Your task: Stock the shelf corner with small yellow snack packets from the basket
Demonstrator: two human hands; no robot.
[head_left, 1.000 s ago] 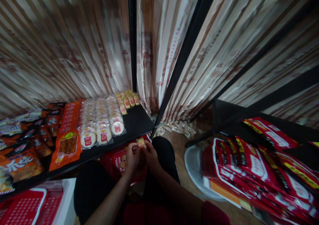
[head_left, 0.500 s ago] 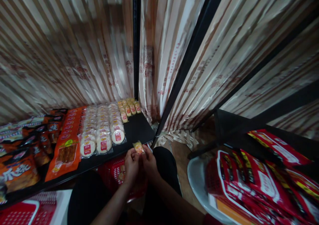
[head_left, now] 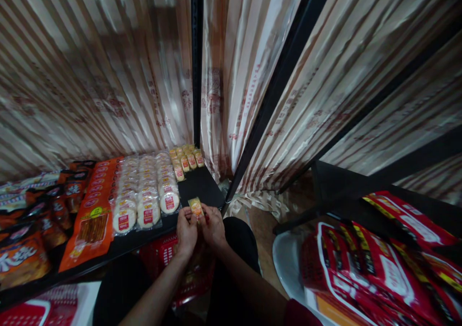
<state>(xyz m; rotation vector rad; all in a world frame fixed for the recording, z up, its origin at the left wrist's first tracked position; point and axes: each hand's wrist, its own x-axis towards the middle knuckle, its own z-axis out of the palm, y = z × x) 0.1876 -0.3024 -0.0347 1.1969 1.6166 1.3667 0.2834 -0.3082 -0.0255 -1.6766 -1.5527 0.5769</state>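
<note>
A small yellow wrapped snack [head_left: 196,207] with a red and orange label is pinched between both hands, over the front edge of the black shelf [head_left: 204,186]. My left hand [head_left: 186,233] grips its left side, and my right hand [head_left: 214,226] grips its right side. Beyond them, small yellow packets [head_left: 186,159] stand in short rows at the shelf's back corner. Left of these are rows of round white wrapped cakes [head_left: 148,212] with red labels.
Orange packs [head_left: 93,220] and dark orange bags [head_left: 23,256] fill the shelf's left part. Below my hands is a red basket [head_left: 187,287]. At the right, red bags [head_left: 378,268] sit by a grey-white tub [head_left: 285,258]. Striped curtains [head_left: 144,76] hang behind black posts.
Both hands have moved slightly left and up with the small snack, which now stands more upright with its label showing. The view has shifted a little.
</note>
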